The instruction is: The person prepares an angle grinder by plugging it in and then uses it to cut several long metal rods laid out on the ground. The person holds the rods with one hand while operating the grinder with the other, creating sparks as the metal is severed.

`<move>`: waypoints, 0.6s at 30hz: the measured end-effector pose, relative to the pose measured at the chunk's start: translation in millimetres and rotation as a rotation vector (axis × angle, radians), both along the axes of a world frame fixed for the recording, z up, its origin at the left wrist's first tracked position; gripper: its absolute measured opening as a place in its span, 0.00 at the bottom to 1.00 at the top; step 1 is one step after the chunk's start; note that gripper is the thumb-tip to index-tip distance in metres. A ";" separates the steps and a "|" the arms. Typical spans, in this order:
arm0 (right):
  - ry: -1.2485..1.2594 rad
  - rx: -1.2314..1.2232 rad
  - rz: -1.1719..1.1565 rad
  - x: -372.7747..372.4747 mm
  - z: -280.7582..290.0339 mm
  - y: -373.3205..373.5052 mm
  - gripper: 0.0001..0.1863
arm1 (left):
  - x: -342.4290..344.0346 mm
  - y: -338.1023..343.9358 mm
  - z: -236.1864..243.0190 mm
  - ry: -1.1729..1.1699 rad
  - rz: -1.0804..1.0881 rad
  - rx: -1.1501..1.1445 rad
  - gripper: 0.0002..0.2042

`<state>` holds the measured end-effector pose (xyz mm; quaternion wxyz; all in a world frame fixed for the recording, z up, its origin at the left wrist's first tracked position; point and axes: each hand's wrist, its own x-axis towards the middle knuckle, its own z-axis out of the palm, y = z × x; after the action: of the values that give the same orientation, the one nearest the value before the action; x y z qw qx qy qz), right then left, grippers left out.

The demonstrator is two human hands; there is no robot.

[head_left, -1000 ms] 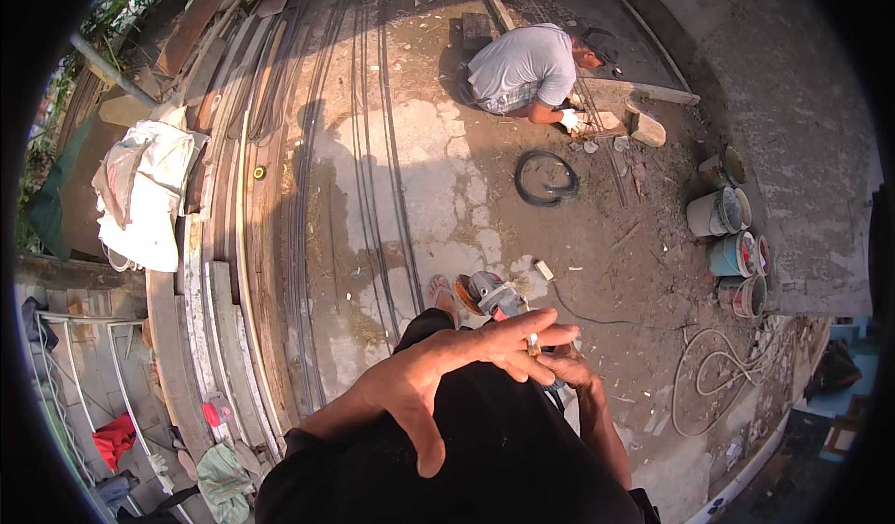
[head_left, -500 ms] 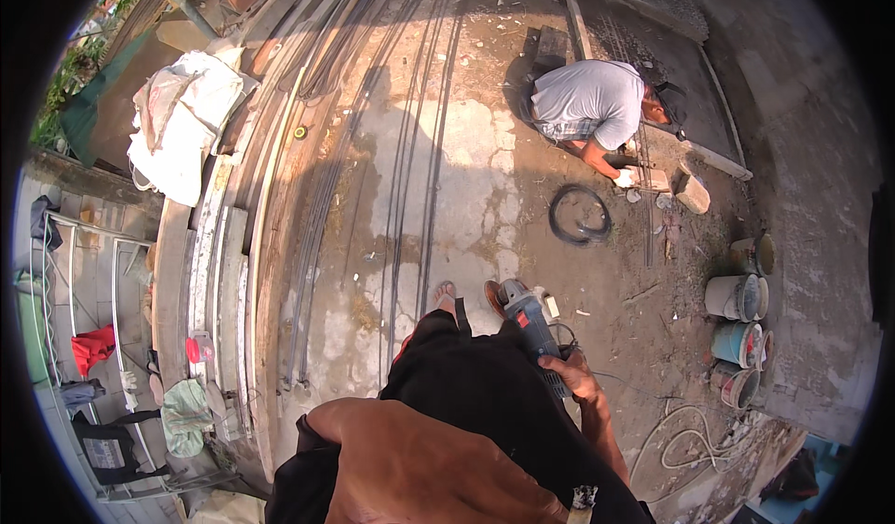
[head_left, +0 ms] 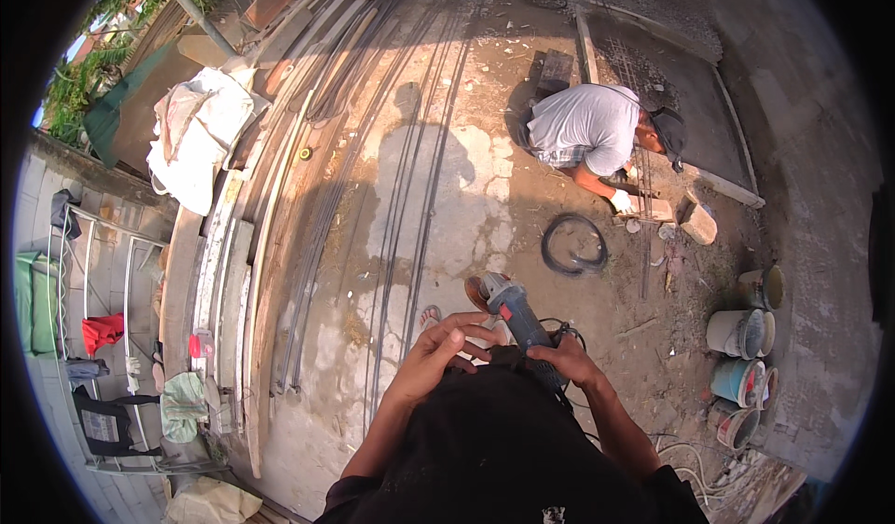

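My right hand (head_left: 566,361) is wrapped round the rear body of a dark angle grinder (head_left: 518,314), which points away from me in front of my waist. Its brown disc (head_left: 476,293) is at the far left end of the tool. Close beside the grinder's left side is my left hand (head_left: 443,351), with bent fingers spread apart and nothing visible in them. A dark power cord (head_left: 571,328) loops by my right hand. Part of my foot (head_left: 430,316) shows just beyond the left fingers.
A co-worker in a grey shirt (head_left: 587,128) crouches at the far right over blocks (head_left: 696,221). Long steel bars (head_left: 401,216) and planks (head_left: 266,272) lie on the left. A black coil (head_left: 573,244) lies ahead; several buckets (head_left: 736,333) line the right wall.
My left arm has swung from low across my body, close to the camera, out to the grinder's left side. The grinder has shifted slightly left, still in my right hand.
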<state>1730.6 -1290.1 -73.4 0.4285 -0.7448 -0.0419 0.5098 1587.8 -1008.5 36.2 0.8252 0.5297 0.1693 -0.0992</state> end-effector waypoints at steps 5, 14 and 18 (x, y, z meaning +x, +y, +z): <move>-0.139 0.022 0.213 28.4 14.1 41.6 0.37 | -14.0 -24.0 -73.0 0.302 0.158 -0.048 0.37; -0.572 0.102 0.733 -0.5 71.4 144.4 0.43 | -12.2 -10.3 -97.5 0.281 0.707 -0.491 0.28; -0.549 0.334 0.568 -9.3 57.5 167.3 0.39 | -36.1 20.3 -112.4 0.231 0.770 -0.547 0.25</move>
<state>1721.3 -1122.8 -15.9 0.3588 -0.7322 -0.4398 0.3764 1551.7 -988.2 -76.2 0.8866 0.1775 0.4114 0.1144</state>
